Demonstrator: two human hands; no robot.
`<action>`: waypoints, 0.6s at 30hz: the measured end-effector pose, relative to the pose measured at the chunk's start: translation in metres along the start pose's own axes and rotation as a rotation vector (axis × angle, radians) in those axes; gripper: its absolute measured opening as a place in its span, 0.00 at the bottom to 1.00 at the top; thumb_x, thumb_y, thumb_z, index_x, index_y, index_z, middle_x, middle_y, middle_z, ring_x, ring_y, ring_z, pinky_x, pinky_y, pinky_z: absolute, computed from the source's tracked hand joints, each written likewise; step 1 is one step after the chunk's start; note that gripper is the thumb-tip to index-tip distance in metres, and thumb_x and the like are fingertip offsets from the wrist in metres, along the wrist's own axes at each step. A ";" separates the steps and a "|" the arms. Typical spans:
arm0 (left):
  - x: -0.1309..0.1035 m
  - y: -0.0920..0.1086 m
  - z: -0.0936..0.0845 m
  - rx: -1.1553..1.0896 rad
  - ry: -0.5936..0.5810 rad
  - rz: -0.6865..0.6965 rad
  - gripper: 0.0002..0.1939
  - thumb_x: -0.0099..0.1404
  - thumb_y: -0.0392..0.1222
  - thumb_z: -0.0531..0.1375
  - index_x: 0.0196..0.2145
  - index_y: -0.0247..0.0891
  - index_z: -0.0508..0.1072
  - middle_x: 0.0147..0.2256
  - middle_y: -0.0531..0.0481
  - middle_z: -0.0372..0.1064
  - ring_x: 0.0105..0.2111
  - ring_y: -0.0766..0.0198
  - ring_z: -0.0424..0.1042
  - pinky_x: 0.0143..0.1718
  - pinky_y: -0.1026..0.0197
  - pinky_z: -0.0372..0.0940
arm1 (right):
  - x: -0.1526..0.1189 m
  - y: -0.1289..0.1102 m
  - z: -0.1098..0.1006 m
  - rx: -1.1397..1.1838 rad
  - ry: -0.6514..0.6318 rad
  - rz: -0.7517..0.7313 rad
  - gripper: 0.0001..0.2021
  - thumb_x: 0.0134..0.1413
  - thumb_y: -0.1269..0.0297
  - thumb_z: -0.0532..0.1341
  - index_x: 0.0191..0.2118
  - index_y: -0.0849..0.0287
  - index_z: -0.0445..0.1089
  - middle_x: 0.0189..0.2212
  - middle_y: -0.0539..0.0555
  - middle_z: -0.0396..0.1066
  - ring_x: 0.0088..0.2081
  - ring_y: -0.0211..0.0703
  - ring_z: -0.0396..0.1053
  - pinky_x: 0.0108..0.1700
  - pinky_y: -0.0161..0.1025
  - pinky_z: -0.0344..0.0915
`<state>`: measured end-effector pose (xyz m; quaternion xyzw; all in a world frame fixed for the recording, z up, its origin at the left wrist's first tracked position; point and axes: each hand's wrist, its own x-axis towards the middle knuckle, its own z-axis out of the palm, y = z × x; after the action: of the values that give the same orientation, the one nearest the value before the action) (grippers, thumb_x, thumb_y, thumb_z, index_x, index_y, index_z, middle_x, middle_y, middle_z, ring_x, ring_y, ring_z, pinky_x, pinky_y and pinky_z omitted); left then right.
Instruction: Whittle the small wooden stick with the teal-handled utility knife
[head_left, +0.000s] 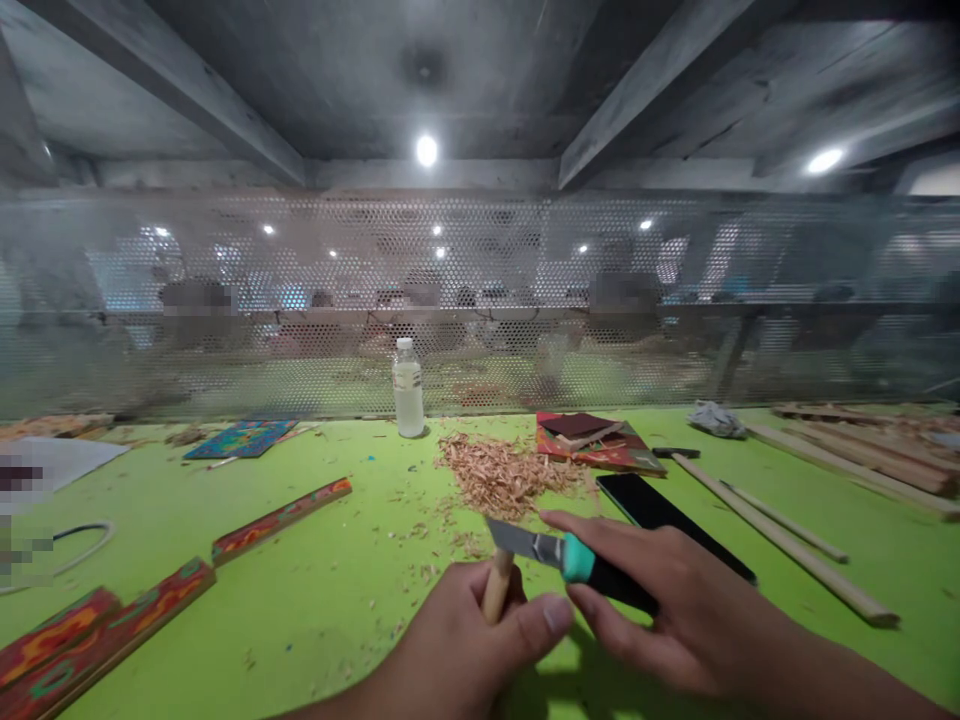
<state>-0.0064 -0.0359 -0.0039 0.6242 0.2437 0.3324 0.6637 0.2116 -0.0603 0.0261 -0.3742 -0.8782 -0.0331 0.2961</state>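
Observation:
My left hand point(480, 635) is closed around a short round wooden stick point(496, 588), whose end pokes up above the fingers. In my right hand point(675, 600) is a utility knife point(577, 562) with a black and teal handle. Its grey blade lies across the top of the stick and appears to touch it. Just beyond the blade, a heap of wood shavings point(499, 475) covers part of the green tabletop point(322, 590). The lower part of the stick is hidden by my left hand.
A water bottle point(409, 390) stands at the back before a perforated metal screen point(480, 270). To the right lie a black phone point(675, 525), a hammer point(780, 535), a thin wooden stick point(787, 522), sandpaper point(581, 428) and wood strips point(862, 455). Painted strips point(281, 520) lie left.

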 end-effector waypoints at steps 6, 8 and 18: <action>-0.001 0.004 0.002 0.104 0.022 0.034 0.28 0.59 0.68 0.66 0.31 0.36 0.70 0.30 0.52 0.60 0.33 0.62 0.56 0.37 0.61 0.57 | -0.001 -0.014 0.000 -0.018 -0.043 -0.026 0.22 0.60 0.66 0.56 0.57 0.67 0.73 0.45 0.65 0.82 0.37 0.50 0.83 0.37 0.41 0.79; -0.001 0.004 0.003 0.122 0.026 0.025 0.29 0.60 0.68 0.65 0.32 0.36 0.71 0.31 0.52 0.61 0.34 0.61 0.57 0.38 0.60 0.57 | -0.002 -0.014 0.000 -0.026 -0.034 -0.035 0.23 0.60 0.66 0.56 0.58 0.67 0.73 0.46 0.65 0.82 0.37 0.51 0.83 0.36 0.41 0.79; 0.002 -0.006 0.001 0.110 0.068 0.038 0.27 0.60 0.66 0.67 0.32 0.37 0.72 0.32 0.50 0.62 0.35 0.60 0.59 0.36 0.61 0.57 | -0.002 -0.011 0.002 0.001 -0.047 -0.024 0.22 0.60 0.66 0.57 0.58 0.65 0.72 0.46 0.64 0.82 0.40 0.50 0.82 0.41 0.41 0.79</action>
<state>-0.0039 -0.0349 -0.0096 0.6526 0.2720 0.3520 0.6134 0.2039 -0.0689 0.0252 -0.3639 -0.8894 -0.0274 0.2753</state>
